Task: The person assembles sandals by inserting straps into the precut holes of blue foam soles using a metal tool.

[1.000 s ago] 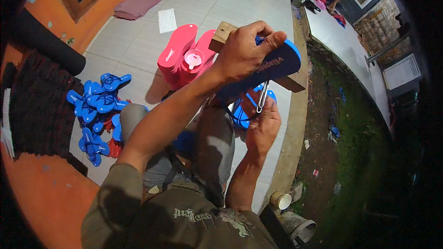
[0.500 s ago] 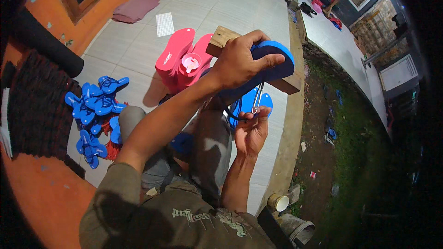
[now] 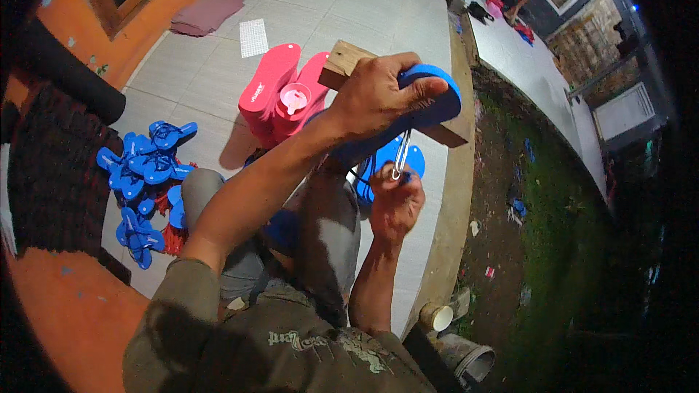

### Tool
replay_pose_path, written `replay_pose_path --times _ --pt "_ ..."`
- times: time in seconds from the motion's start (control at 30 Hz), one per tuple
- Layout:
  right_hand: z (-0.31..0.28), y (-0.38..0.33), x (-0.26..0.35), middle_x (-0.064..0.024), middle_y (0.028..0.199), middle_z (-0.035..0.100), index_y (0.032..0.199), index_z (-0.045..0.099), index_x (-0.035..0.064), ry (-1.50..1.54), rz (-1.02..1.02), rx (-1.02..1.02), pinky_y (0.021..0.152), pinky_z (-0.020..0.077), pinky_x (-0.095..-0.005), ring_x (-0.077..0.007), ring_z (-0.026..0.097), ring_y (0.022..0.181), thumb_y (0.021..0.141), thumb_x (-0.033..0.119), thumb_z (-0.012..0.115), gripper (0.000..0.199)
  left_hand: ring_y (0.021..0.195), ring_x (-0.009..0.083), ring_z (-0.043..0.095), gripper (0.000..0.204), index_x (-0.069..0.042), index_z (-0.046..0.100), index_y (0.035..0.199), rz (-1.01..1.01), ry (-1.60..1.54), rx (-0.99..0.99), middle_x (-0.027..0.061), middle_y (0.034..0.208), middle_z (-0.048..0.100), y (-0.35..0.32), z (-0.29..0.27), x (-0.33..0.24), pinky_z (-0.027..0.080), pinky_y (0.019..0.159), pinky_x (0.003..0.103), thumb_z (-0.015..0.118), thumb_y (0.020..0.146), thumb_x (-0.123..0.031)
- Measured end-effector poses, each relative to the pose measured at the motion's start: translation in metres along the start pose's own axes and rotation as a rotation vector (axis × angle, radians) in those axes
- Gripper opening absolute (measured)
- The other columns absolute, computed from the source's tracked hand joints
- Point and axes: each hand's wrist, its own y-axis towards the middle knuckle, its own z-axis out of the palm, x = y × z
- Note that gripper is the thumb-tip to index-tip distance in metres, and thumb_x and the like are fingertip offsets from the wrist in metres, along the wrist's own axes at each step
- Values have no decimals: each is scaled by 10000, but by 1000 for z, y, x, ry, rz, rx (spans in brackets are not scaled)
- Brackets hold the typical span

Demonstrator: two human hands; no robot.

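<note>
My left hand point(image 3: 382, 94) is closed around a blue flip-flop sole point(image 3: 443, 98), its thumb on the upper face, pressing it along a wooden block point(image 3: 448, 133). From the sole's underside hangs a shiny looped metal tool point(image 3: 401, 153). Below it, the fingers of my right hand point(image 3: 397, 200) are curled together by the tool's lower end. They pinch a dark strap point(image 3: 358, 176) that curves over from the sole; a dark blue bit shows at the fingertips. Behind this hand are more blue soles point(image 3: 415, 160), partly covered.
Pink soles point(image 3: 271, 76) stand stacked ahead, with a small pink cup point(image 3: 295, 98) on them. Blue flip-flops point(image 3: 156, 164) lie piled at left. A white perforated sheet point(image 3: 253, 38) and folded cloth point(image 3: 207, 14) lie farther off. The tiled floor ends at a ledge point(image 3: 444, 247) on the right.
My right hand's fingers have curled in and risen slightly toward the metal tool's lower end. The left hand keeps its grip, and the sole's upper face has turned a little more into view.
</note>
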Motion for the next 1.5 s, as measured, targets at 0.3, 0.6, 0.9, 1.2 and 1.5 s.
replay_pose_path --times 0.3,0.6,0.9,1.2,1.5 --pt "-8 3 -16 -59 666 515 692 539 -9 214 42 120 563 359 -259 -142 464 611 839 444 476 480 648 88 558 386 -14 585 815 -8 -39 12 46 705 602 -1 0 3 448 585 227 645 752 -390" --pt "-13 -1 -13 10 572 372 590 413 87 329 -29 109 532 266 -295 -146 297 565 814 485 491 463 657 95 560 366 -12 587 820 -9 -28 16 54 697 600 0 1 7 446 594 234 681 724 -353" --pt "-3 7 -18 -29 512 442 559 477 42 106 -7 151 444 298 -283 -158 408 498 755 501 545 504 616 109 559 353 -15 572 788 35 43 -15 67 658 589 1 2 4 442 557 247 681 725 -345" --pt "-3 2 -30 10 525 413 617 462 66 309 112 71 439 300 -270 -138 376 472 807 416 537 405 617 98 557 363 -12 566 788 22 30 -39 58 654 588 -1 3 1 443 547 255 683 723 -350" --pt "-6 19 47 -40 769 541 861 522 8 -512 185 -35 623 420 -230 -113 503 716 882 247 491 241 691 111 550 382 10 581 887 -77 -124 -50 65 740 600 -34 4 -7 445 625 257 646 762 -345"
